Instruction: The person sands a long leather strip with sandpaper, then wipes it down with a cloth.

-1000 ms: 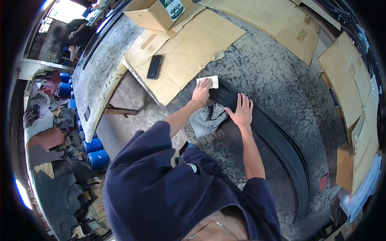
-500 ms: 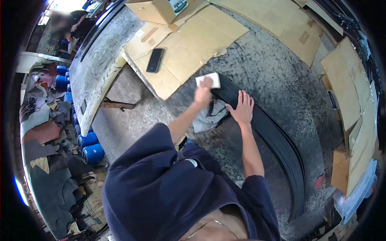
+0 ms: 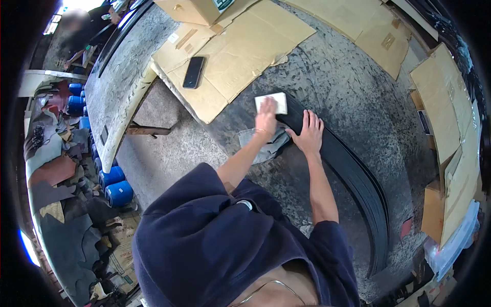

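Observation:
A stack of long black curved strips (image 3: 353, 174) lies across the stained grey worktable (image 3: 348, 97). My left hand (image 3: 267, 116) presses a white pad (image 3: 275, 102) down on the near end of the strips. Flat beside it, my right hand (image 3: 308, 135) rests with spread fingers on the strips and holds them down. A crumpled grey cloth (image 3: 263, 143) lies on the table under my left wrist.
Flattened cardboard sheets (image 3: 240, 56) cover the far table, with a black phone (image 3: 194, 72) on them and a cardboard box (image 3: 197, 9) behind. More cardboard (image 3: 450, 123) leans at the right. Blue drums (image 3: 115, 187) and leather hides (image 3: 53, 174) lie left. Another person (image 3: 84, 28) works far left.
My left hand has slid the white pad a little to the right along the strip end, and back towards me. My right hand has stayed flat on the strips.

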Demonstrator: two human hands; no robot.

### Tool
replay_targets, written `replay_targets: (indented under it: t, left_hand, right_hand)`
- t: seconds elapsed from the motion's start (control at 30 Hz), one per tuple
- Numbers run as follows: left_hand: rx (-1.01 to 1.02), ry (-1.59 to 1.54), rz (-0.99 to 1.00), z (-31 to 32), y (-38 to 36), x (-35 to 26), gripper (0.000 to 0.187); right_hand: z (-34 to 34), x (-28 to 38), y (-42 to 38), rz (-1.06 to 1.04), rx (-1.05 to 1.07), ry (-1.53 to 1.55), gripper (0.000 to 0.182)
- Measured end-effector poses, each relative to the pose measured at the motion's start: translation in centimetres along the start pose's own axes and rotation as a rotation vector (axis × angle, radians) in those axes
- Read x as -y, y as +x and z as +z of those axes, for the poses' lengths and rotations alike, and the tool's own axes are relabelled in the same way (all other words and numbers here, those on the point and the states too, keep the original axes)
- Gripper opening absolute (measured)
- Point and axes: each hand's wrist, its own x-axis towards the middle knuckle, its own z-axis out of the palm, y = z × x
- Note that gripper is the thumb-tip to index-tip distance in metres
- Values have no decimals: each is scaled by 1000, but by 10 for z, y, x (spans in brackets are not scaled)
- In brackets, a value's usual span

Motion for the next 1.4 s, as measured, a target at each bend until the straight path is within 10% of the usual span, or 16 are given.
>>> replay_targets:
  t: [0.07,0.2,0.73,0.83,1.0,1.13,1.2,1.27,1.33,1.4]
  left_hand:
    - [101,-41,218,-9,-6,6,47]
    - [34,-10,-19,-4,0,-5,48]
    - [206,66,172,-18,0,24,51]
    - [43,57,-71,-11,8,4,53]
    - [262,-143,304,-47,-15,-24,51]
    - [323,-301,282,-60,-21,-37,48]
    - [322,-326,264,-65,-20,-48,45]
    - [-145,-506,-11,-65,-20,-61,46]
    - [-168,-406,-108,-43,-36,-58,52]
    - [164,-430,338,-23,-45,-69,53]
  right_hand:
    - [0,-1,-1,31,47,4,93]
    - [3,-3,-2,21,10,-7,96]
    - [2,-2,-3,28,50,4,94]
    - [1,-5,-1,9,23,-4,94]
    - [-16,3,8,82,-38,258,88]
    - [-55,7,25,-422,275,255,63]
    - [-67,5,41,-375,272,352,44]
    - [-79,-16,57,-208,346,305,33]
    - [-93,-30,71,-109,60,267,29]
    - [-99,-27,84,47,161,237,34]
